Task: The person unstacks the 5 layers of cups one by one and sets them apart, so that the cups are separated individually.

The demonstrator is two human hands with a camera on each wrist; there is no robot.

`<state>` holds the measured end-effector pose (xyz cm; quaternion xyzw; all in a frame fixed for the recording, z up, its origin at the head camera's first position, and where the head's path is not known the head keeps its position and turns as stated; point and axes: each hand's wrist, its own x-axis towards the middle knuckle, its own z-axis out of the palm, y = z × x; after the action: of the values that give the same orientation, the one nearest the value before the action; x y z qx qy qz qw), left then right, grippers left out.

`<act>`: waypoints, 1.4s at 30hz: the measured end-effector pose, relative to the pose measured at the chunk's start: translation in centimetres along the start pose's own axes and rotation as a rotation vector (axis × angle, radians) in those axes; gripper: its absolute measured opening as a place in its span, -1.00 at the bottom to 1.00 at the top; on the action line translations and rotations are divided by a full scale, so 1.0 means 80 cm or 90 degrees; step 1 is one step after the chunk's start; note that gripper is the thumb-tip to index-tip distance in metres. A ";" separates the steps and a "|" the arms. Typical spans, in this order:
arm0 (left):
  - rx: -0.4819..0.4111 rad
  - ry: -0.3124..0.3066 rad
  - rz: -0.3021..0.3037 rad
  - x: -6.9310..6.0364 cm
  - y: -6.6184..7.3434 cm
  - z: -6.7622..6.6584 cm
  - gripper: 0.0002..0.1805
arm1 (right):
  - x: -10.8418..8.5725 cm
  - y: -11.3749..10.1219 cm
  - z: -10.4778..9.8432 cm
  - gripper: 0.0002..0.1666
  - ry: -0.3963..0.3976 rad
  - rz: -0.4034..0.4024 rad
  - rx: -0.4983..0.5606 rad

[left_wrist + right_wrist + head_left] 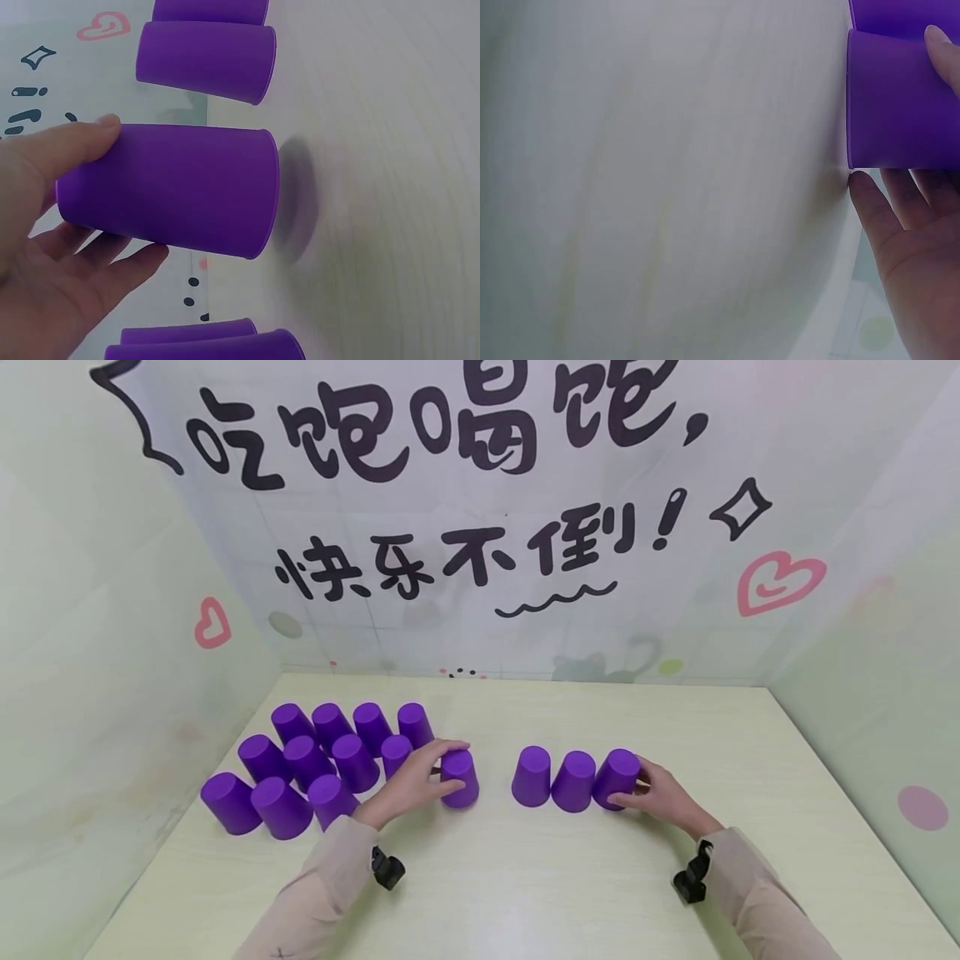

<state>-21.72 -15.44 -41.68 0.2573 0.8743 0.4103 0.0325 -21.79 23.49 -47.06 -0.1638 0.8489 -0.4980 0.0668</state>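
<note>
Upside-down purple cups stand on the pale table (pixel 525 877). My left hand (pixel 416 785) grips one purple cup (pixel 461 785) between thumb and fingers. In the left wrist view, this cup (pixel 180 187) has its rim slightly apart from its shadow, so it seems just off the table. To the right, a short row holds a left cup (pixel 531 777), a middle cup (pixel 573 783) and a right cup (pixel 617 779). My right hand (pixel 663 795) holds the right cup, thumb on its near side. The right wrist view shows its fingers (pixel 874 206) along the cup's other side.
Several more upside-down purple cups (pixel 281 810) stand in three rows at the table's left, some partly behind my left hand and forearm. A printed white backdrop (pixel 450 643) rises at the table's back edge. Side walls (pixel 870 710) flank the table.
</note>
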 end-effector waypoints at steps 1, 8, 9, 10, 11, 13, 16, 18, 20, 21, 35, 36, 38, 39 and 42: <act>0.005 -0.002 0.001 -0.004 0.000 -0.003 -0.44 | 0.000 0.000 0.000 -0.28 -0.001 0.000 -0.001; 0.052 0.021 0.017 -0.034 -0.009 -0.021 -0.44 | 0.000 0.002 0.000 -0.29 0.002 0.003 -0.004; 0.055 0.026 0.016 -0.037 -0.011 -0.023 -0.44 | 0.000 0.002 0.000 -0.28 0.001 0.006 -0.005; 0.058 0.031 0.013 -0.041 -0.013 -0.025 -0.44 | 0.000 0.002 0.000 -0.28 0.001 0.007 -0.006; 0.059 0.036 0.008 -0.044 -0.015 -0.027 -0.44 | 0.000 0.002 0.000 -0.28 0.001 0.009 -0.007; 0.059 0.046 0.001 -0.050 -0.018 -0.029 -0.43 | 0.000 0.002 0.000 -0.27 0.001 0.013 -0.008; 0.049 0.059 -0.014 -0.060 -0.023 -0.033 -0.43 | 0.000 0.002 0.000 -0.26 0.001 0.017 -0.010; 0.042 0.067 -0.027 -0.066 -0.026 -0.034 -0.42 | 0.000 0.002 0.000 -0.26 0.002 0.018 -0.011; 0.034 0.073 -0.041 -0.072 -0.029 -0.036 -0.42 | 0.000 0.002 0.000 -0.27 0.002 0.017 -0.011; 0.031 0.077 -0.049 -0.074 -0.030 -0.037 -0.42 | 0.000 0.002 0.000 -0.27 0.002 0.017 -0.011; 0.005 0.107 -0.085 -0.097 -0.036 -0.051 -0.43 | -0.001 0.002 0.000 -0.26 -0.002 0.025 -0.007; 0.010 0.109 -0.085 -0.098 -0.037 -0.051 -0.43 | -0.001 0.002 0.000 -0.26 -0.002 0.026 -0.007; 0.019 0.112 -0.080 -0.099 -0.038 -0.052 -0.42 | -0.001 0.002 0.000 -0.26 -0.002 0.027 -0.006; 0.024 0.114 -0.078 -0.100 -0.038 -0.052 -0.42 | -0.001 0.002 0.000 -0.26 -0.002 0.026 -0.006; 0.041 0.119 -0.076 -0.101 -0.039 -0.053 -0.41 | -0.001 0.002 0.000 -0.26 -0.002 0.025 -0.006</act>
<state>-17.16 -23.94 -42.43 0.1662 0.9001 0.4013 -0.0335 -21.77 23.56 -47.20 -0.1483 0.8541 -0.4924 0.0776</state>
